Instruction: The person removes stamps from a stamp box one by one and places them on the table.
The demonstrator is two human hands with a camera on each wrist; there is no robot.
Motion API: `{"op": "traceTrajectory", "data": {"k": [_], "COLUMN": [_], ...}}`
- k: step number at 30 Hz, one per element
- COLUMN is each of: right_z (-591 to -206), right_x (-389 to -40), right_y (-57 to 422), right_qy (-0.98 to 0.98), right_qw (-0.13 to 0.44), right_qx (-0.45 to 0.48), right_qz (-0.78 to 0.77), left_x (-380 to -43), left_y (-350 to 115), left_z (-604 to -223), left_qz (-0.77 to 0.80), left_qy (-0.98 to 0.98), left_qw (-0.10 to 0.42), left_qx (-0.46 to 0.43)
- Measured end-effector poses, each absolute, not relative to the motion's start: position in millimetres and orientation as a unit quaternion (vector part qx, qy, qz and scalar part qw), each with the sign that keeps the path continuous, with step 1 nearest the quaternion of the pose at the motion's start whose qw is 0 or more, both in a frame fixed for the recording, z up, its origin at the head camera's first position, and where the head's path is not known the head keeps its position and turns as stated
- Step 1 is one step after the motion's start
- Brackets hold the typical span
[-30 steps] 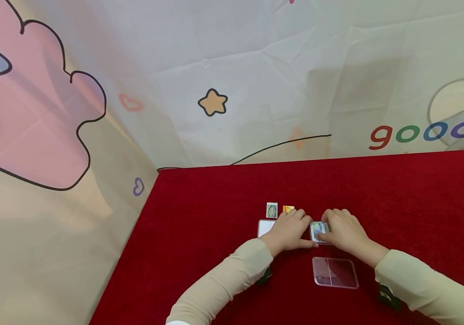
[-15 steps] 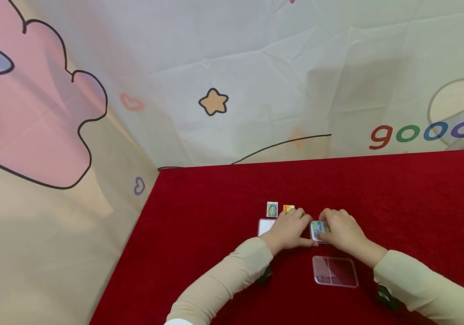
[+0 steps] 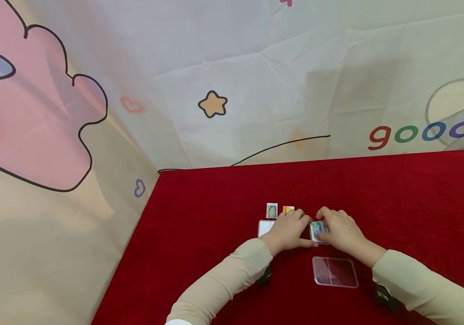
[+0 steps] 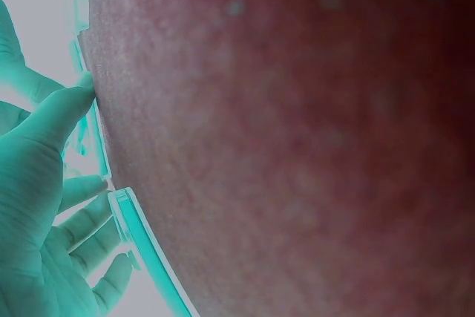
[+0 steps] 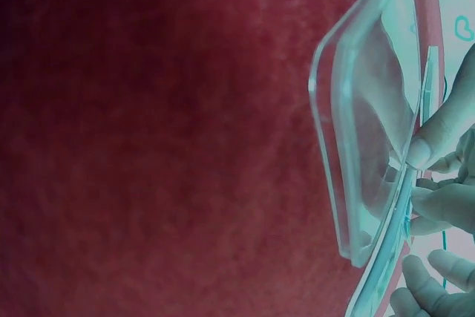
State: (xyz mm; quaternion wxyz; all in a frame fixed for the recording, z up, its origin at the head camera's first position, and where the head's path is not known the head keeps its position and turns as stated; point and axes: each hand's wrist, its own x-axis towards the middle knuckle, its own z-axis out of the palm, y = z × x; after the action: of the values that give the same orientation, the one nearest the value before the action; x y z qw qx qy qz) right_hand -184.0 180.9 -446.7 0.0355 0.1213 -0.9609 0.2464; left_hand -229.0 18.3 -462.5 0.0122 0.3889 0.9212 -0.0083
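Note:
A small clear case (image 3: 317, 229) with a blue-green picture stamp in it lies flat between the two hands. My left hand (image 3: 291, 231) holds its left side, the thumb at the near corner and the index finger at the far corner. Over its right part is my right hand (image 3: 342, 229), thumb resting on the picture and fingers bent around the far right side. In the right wrist view the right hand (image 5: 449, 202) has its thumb at the case edge. Its palm hides the case's right end in the head view.
A white-backed case (image 3: 265, 227) lies left of the left hand. Behind it lie a green stamp (image 3: 272, 210) and an orange-yellow stamp (image 3: 288, 208), the latter partly covered. A clear lid (image 3: 335, 272) lies nearer on the red tablecloth (image 3: 215, 216); a printed curtain hangs behind.
The right hand's index finger has shifted slightly away from the case, up and to the left. The left hand and the case hardly move.

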Motion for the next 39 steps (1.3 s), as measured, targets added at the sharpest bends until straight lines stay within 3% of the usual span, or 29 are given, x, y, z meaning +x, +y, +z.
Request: {"op": "traceTrajectory", "data": {"k": [16,26,39], "right_z": [-448.6,-446.9,-442.7], "right_x": [-185.1,-184.7,-187.4], "right_y": [179.5,179.1,185.6], "right_qy": [-0.955,-0.944,-0.917], "right_qw": [0.033,0.071,0.015], "right_qx": [0.113,0.105,0.064], "right_qz": [0.272,0.305,0.393], "left_x": [-229.0,-230.8,-228.7], "left_y": [18.5,18.7,18.4], "left_z": [-464.2,-465.5,-462.1], "left_qz": [-0.002,0.001,0.0], "left_qy": [0.923,0.922,0.923], "left_qw": [0.013,0.008,0.018], "left_qx": [0.384,0.386,0.384]}}
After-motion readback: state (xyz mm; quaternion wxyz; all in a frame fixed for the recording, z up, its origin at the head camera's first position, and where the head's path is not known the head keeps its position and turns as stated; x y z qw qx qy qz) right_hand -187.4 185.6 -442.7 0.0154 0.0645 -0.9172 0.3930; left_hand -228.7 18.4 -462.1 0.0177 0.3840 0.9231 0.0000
